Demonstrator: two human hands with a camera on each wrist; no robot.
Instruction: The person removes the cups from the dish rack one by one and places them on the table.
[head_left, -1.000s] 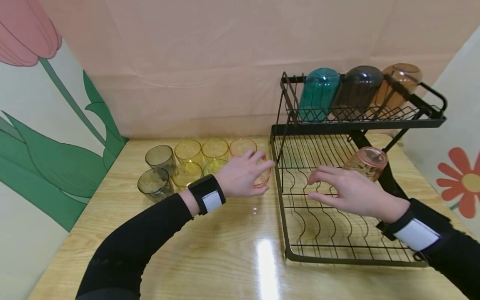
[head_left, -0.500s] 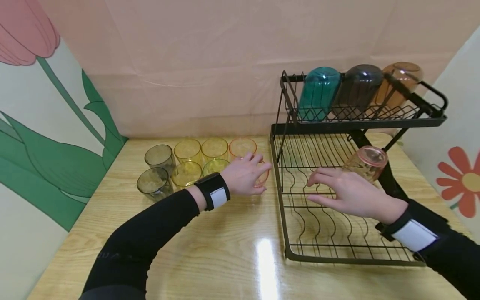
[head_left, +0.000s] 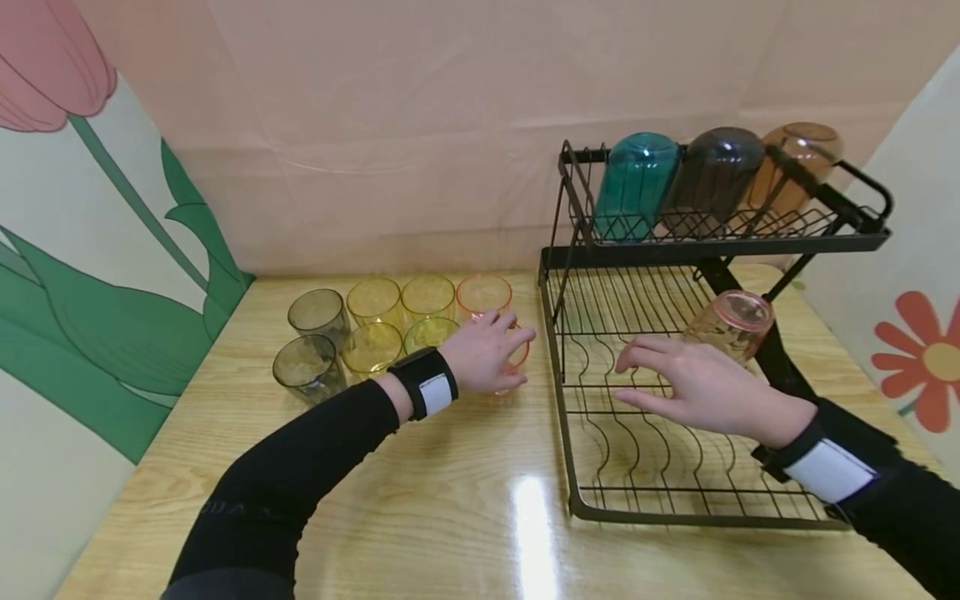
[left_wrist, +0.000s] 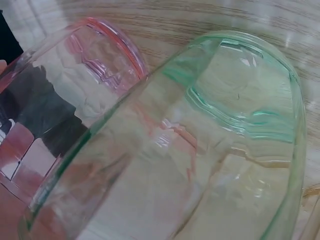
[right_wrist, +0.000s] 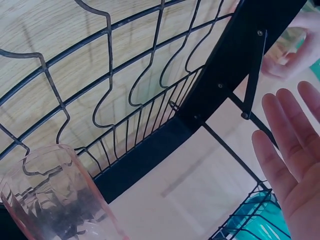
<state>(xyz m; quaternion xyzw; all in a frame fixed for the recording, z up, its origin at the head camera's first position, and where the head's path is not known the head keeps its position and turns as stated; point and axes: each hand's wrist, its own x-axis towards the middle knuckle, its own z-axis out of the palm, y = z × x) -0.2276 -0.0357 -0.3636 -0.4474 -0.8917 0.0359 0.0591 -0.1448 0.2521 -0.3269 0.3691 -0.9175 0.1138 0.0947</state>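
My left hand (head_left: 486,354) grips a pink-rimmed clear glass (head_left: 519,354) from above, at the front right of the grouped glasses; the hand covers much of it. In the left wrist view, this pink glass (left_wrist: 95,65) stands close beside a green-tinted glass (left_wrist: 250,80). My right hand (head_left: 693,387) hovers over the lower tier of the black dish rack (head_left: 573,467), fingers loosely bent and holding nothing. Close behind it, an upside-down pink glass (head_left: 738,317) leans in that tier. The right wrist view shows my right fingers (right_wrist: 280,115) spread apart.
Left of the rack stand more upright glasses: a pink one (head_left: 484,293), yellow ones (head_left: 375,300) and grey ones (head_left: 307,367). On the upper tier, teal (head_left: 637,187), dark grey (head_left: 712,183) and amber (head_left: 798,171) glasses lean upside down. A pink backdrop rises behind.
My left hand has moved slightly left, away from the rack edge, and the pink glass has shifted a little with it. My right hand has hardly moved.
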